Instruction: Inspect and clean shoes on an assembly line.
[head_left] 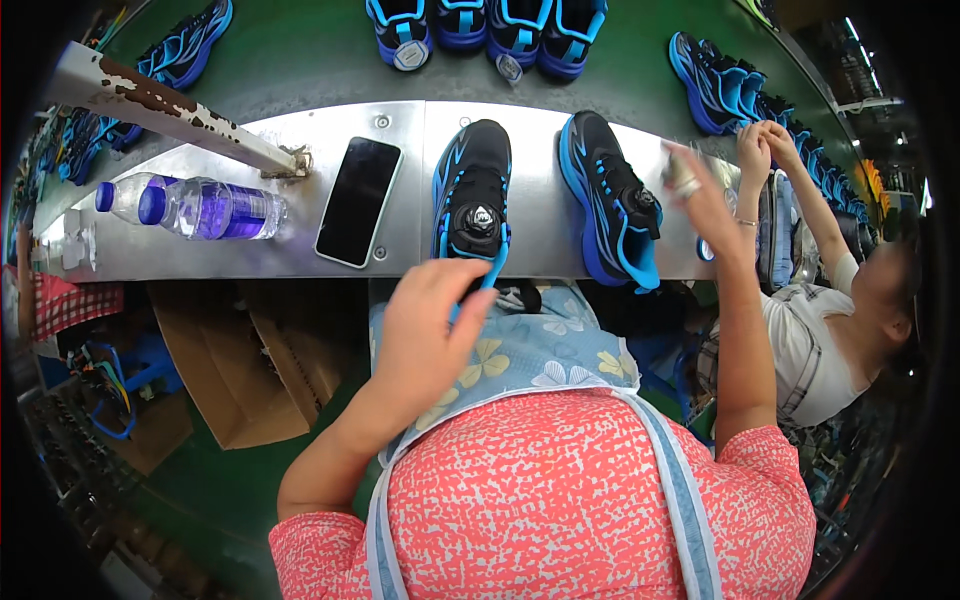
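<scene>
A black sports shoe (pixel 474 190) with blue trim and a round dial on its tongue lies on the metal bench edge, toe pointing away. My left hand (pixel 432 325) is at its heel, with thumb and forefinger closed about the bright blue collar. To the right, a matching shoe (pixel 606 200) rests tilted outward, its heel at the bench's near edge; neither hand touches it. My right hand (pixel 712 212) is raised right of that shoe and smeared by motion. A small greyish thing with a pale band (pixel 682 178) shows at its fingers, too blurred to name.
Left of the shoes lie a phone (pixel 360 200) and two bottles with purple caps (pixel 215 208), beside a chipped white post (pixel 170 110). More shoes (pixel 487 30) stand on the green surface (pixel 300 60) beyond. A co-worker (pixel 820 330) works at the right. Cardboard boxes (pixel 225 370) stand below.
</scene>
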